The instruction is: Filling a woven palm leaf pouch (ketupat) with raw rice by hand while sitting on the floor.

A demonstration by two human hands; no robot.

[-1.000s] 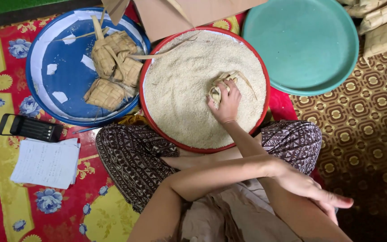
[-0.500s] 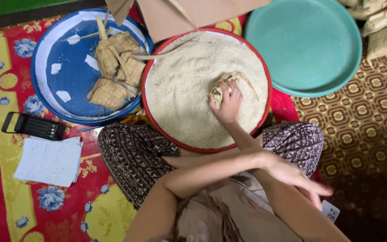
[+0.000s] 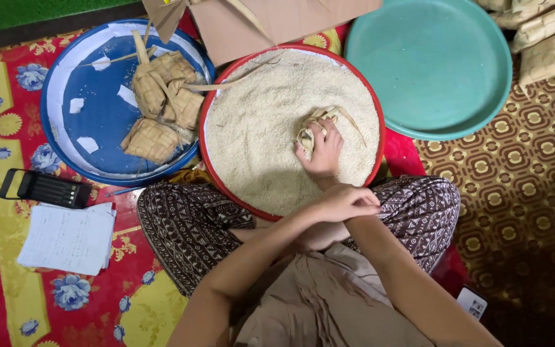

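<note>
Woven leaf pouch point(image 3: 314, 126) sits half-buried in the rice near the far right side of my red-rimmed tray point(image 3: 210, 138), my right hand point(image 3: 321, 153) clamped around it from the near side, while my left hand point(image 3: 345, 202) rests loosely closed, empty, over my right forearm.

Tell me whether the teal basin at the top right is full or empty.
Empty. The teal basin shows only its bare inner surface, while the red-rimmed basin beside it is filled with rice.
</note>
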